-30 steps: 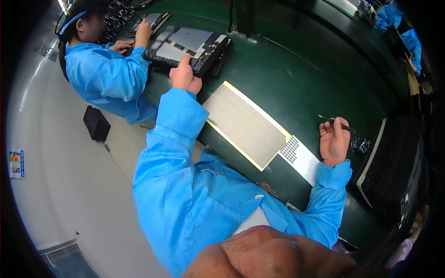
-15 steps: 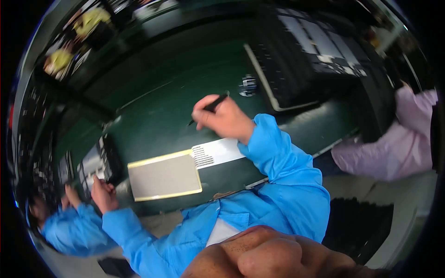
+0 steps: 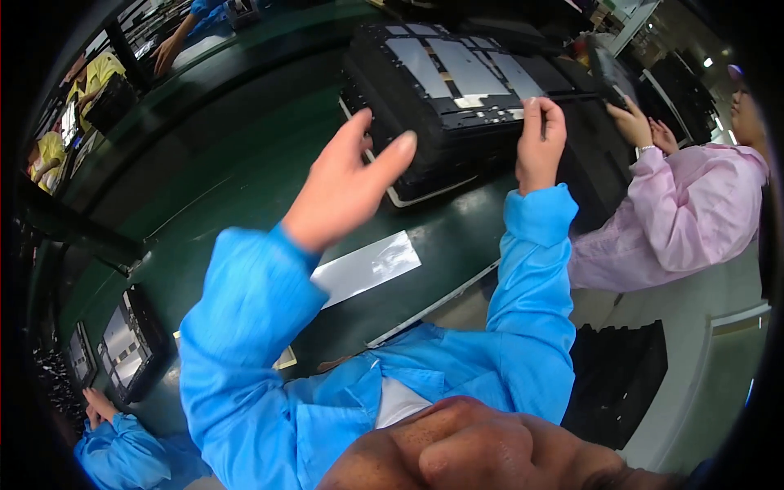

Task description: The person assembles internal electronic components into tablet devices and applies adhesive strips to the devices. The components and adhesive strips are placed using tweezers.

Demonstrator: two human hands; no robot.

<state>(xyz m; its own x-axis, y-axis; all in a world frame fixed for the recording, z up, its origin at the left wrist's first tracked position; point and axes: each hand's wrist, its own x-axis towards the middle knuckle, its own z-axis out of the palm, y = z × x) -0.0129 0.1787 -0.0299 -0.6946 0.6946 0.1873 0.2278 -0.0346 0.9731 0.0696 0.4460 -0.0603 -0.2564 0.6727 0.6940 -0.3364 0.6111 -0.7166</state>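
Note:
A thick stack of black panels with silver plates on top stands beyond my hands on the green table. At its left near corner, my left hand is open and empty, thumb and fingers spread. At the right near edge, my right hand has its thumb and bent fingers on the top black panel; its fingertips are partly hidden. A blank-looking silvery white strip lies on the table, partly covered by my left sleeve. Only a corner of the yellow-edged board shows behind that sleeve.
To the right, a person in a pink smock holds a dark panel. Several silver-and-black panels lie at the left, beside another person in a blue sleeve. A black crate stands below the table edge at the right.
The view has swung right. My right hand has gone from the writing area to the stack, and its black pen no longer shows. My left hand has come across to the stack's left corner.

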